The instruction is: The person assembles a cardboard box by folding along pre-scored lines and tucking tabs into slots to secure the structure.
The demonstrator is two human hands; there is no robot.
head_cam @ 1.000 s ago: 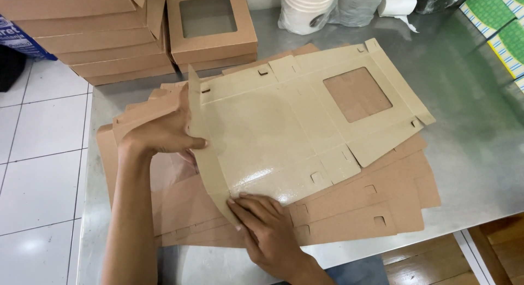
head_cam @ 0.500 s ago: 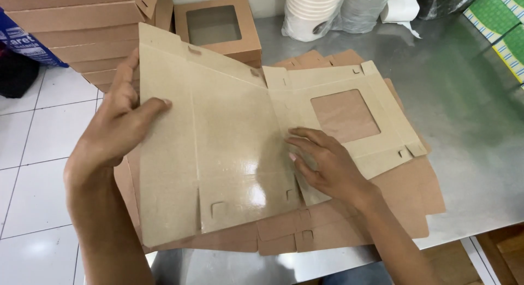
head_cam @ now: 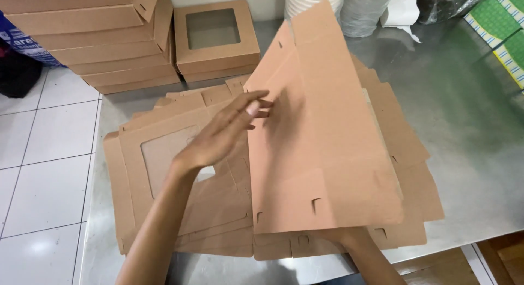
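Note:
A flat brown cardboard box blank (head_cam: 327, 143) stands tilted up over the pile, its plain side facing me. My left hand (head_cam: 224, 135) lies against its left edge with fingers spread, only the fingertips touching. My right hand (head_cam: 355, 242) reaches under the blank's near edge and holds it up; only the wrist and forearm show. Under it lies a pile of flat blanks (head_cam: 180, 208). The top one on the left has a square window (head_cam: 164, 156).
Everything rests on a steel table (head_cam: 469, 154). At the back left is a stack of folded boxes (head_cam: 93, 45), and beside it a folded box with a window lid (head_cam: 215, 36). White cups (head_cam: 311, 1) and green packets (head_cam: 499, 23) are at the back. A tiled floor (head_cam: 43, 154) lies left.
The blank lay pale side up under both hands. It has been lifted and turned over to the right, brown side up. My right hand went underneath, and my left hand let go of the edge.

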